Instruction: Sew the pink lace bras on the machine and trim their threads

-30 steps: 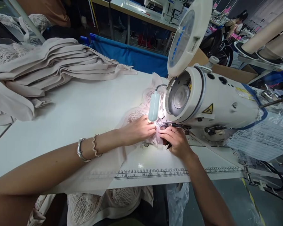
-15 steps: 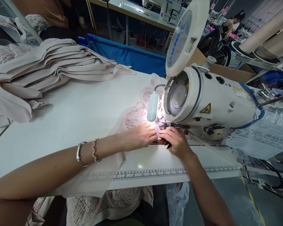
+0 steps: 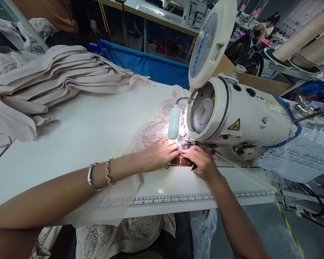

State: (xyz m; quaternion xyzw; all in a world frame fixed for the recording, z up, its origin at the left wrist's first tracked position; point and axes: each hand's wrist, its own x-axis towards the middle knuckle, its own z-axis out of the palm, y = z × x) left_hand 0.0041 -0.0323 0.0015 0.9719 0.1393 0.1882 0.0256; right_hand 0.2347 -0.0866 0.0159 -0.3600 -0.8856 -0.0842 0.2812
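JUKI-marked rear machine (image 3: pixel 191 14), warning triangle (image 3: pixel 234 125) on nearer machine (image 3: pixel 250 109), numbered ruler (image 3: pixel 175 199)

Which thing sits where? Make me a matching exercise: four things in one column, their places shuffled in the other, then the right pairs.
Things
1. Silver metal bangle
2. Pale pink lace fabric
3. Stacked beige cloth pieces
4. Black printed ruler scale

Places
A. Along the near edge of the white tabletop
B. Partly covered by the left hand, by the white sewing machine
C. Around the left forearm
D. On the tabletop's left part

Pairs: 1-C, 2-B, 3-D, 4-A
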